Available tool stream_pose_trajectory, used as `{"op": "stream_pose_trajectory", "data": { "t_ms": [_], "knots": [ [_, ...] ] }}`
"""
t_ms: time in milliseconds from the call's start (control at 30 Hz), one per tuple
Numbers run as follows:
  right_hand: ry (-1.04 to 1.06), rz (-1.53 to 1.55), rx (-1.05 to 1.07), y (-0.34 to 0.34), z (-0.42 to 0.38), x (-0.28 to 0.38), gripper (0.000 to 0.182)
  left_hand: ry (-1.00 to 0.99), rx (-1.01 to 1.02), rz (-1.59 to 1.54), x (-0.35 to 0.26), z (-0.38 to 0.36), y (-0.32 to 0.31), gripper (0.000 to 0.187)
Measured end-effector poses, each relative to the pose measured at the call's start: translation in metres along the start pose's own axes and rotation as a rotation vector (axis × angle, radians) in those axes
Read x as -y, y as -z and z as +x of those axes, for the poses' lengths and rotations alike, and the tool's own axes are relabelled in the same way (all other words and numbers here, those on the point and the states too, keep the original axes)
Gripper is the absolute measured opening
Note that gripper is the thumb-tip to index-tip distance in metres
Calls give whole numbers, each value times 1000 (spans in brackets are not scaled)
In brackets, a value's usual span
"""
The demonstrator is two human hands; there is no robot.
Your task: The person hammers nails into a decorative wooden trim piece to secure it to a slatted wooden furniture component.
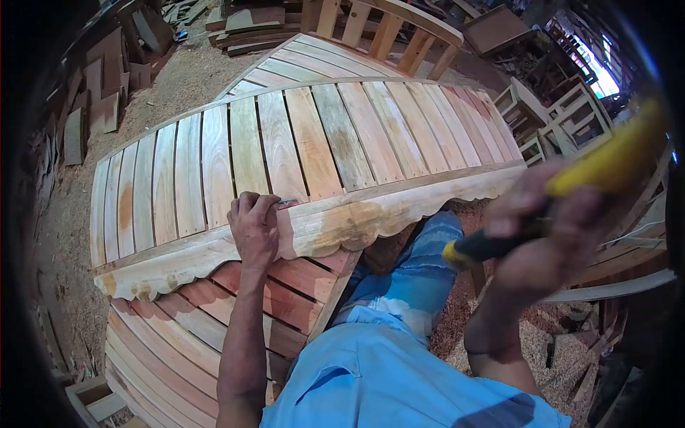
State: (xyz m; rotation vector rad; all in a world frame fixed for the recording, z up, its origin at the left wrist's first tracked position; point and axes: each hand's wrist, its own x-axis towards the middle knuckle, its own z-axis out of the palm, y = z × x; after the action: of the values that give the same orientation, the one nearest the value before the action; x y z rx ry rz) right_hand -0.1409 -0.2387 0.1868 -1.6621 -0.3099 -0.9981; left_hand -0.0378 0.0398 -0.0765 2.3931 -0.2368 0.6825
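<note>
My left hand [253, 225] rests on the front edge of a slatted wooden panel [289, 139], its fingers closed. A small, thin item [287, 204] shows by the fingertips, too small to name. Under that hand runs a pale board with a scalloped lower edge [342, 225], fixed along the panel's near side. My right hand [539, 228] is raised at the right, blurred by motion, closed around the yellow-and-black handle of what looks like a hammer [603, 153]. Its head cannot be made out.
More slatted wood [164, 349] lies below the panel at the left, beside my legs [421, 264]. Wood frames [560, 118] stand at the right. Stacked boards [257, 25] and a slatted rail [385, 32] are at the back. Shavings [549, 342] cover the ground.
</note>
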Motion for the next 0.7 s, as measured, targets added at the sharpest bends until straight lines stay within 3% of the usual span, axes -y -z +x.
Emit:
{"op": "stream_pose_trajectory", "data": {
  "t_ms": [167, 233, 267, 300, 333, 400, 467, 600, 667, 700],
  "knots": [
    [224, 60, -235, -21, 27, 7, 48, -9, 6, 9, 6, -3, -3, 19],
    [-257, 333, -11, -30, -35, -32, 46, -5, 11, 2, 3, -5, -2, 17],
    [-322, -149, 276, -19, -93, -81, 38, -9, 4, 1, 2, -2, 0, 17],
    [-253, -627, 592, -8, -150, -130, 44, -6, 3, 2, 1, 0, 1, 17],
    [-472, -398, 915, -21, -152, -128, 63, -2, 2, 4, -1, -1, 1, 16],
    [-321, -233, 669, -20, -197, -144, 63, -4, -20, 31, 2, -1, 1, 14],
    [-229, -343, 606, -15, -182, -146, 64, 30, -89, 77, 5, -3, -3, 12],
    [-601, -157, 343, 3, -168, -121, 53, 162, -215, -65, 32, -5, -3, 12],
    [-823, 21, 339, 40, -175, -165, 41, 31, -209, 115, 89, -4, 21, 18],
    [-935, 114, 343, 52, -178, -183, 35, 81, -244, 189, 107, -2, 47, 20]
  ]
}}
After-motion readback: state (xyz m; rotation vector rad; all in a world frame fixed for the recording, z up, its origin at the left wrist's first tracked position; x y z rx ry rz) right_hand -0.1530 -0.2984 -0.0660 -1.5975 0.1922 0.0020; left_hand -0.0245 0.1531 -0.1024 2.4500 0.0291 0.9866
